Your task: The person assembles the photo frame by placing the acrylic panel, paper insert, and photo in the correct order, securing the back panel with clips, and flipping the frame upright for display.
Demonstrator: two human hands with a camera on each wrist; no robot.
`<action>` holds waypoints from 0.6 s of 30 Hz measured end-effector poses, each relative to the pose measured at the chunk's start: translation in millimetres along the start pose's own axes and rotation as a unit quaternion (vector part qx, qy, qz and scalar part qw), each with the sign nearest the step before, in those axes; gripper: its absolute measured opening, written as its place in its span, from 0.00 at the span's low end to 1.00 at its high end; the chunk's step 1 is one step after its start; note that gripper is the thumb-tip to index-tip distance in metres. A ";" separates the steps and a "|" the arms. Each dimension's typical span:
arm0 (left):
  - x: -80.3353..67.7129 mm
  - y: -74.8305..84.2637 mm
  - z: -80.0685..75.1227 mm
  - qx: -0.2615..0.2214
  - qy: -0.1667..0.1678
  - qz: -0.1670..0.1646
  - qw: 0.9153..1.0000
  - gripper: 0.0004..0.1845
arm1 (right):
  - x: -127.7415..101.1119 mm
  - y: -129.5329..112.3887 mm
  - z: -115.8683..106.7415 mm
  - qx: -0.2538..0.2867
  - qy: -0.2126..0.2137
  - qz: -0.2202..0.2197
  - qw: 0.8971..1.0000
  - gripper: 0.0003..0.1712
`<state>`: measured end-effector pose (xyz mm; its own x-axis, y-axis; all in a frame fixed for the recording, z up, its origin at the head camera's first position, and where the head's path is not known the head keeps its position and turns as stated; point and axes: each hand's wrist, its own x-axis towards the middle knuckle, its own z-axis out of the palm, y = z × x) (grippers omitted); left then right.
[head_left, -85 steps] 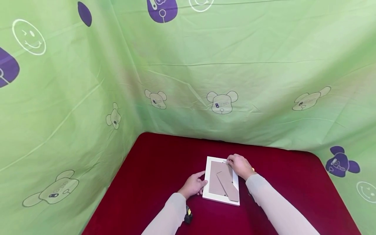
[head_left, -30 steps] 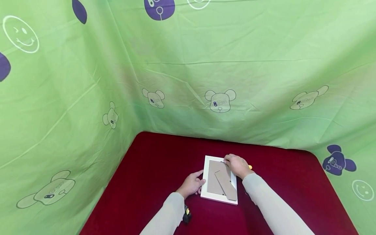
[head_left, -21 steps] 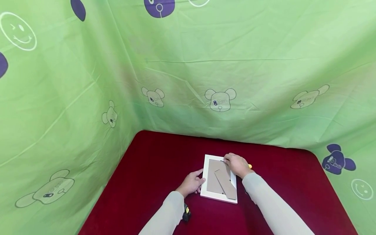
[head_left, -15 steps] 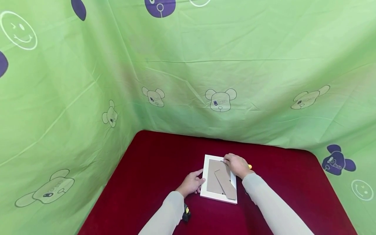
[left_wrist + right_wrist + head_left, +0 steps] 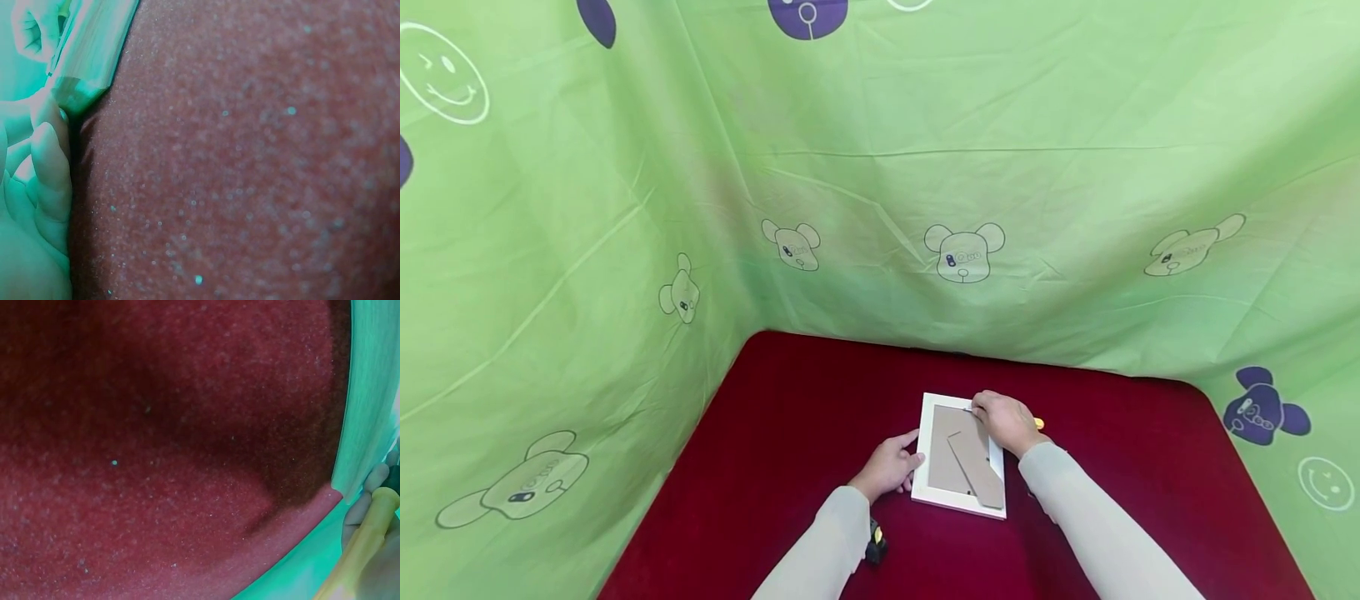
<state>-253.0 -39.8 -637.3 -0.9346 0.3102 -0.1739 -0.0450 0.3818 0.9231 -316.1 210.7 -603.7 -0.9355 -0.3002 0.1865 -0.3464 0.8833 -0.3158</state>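
A white picture frame (image 5: 958, 500) lies face down on the red table, its brown backing board (image 5: 951, 454) and angled stand leg (image 5: 979, 473) facing up. My left hand (image 5: 889, 468) holds the frame's left edge, thumb on top. My right hand (image 5: 1009, 421), over the upper right corner, grips a yellow-handled screwdriver (image 5: 362, 544) with a black collar. Only the yellow end of the screwdriver shows beside the right wrist in the head view; its tip is mostly hidden at the backing's top edge. The left wrist view catches the frame's corner beside my left fingers (image 5: 50, 150).
Red cloth covers the table (image 5: 820, 400). A green printed curtain (image 5: 865, 192) hangs along its back and left side. A black device with a yellow mark (image 5: 876, 543) sits at the left wrist.
Since the earliest frame the view has shifted slightly, and more of the screwdriver's yellow end shows past my right wrist. Over the last second both hands and the frame stay almost still.
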 end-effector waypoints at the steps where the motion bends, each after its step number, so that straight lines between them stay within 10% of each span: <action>1: 0.4 -0.2 0.0 -0.001 -0.001 -0.001 1.000 0.29 | -0.1 -0.2 -0.4 0.000 0.000 0.000 1.000 0.05; 18: 1.3 0.3 -0.6 -0.010 -0.002 0.000 1.000 0.30 | -3.7 2.8 7.1 -0.013 0.035 -0.046 0.998 0.10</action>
<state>-254.5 -39.8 -637.0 -0.9335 0.3129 -0.1752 -0.0521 0.3652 0.9295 -314.1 211.8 -611.9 -0.8920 -0.3555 0.2790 -0.4283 0.8620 -0.2710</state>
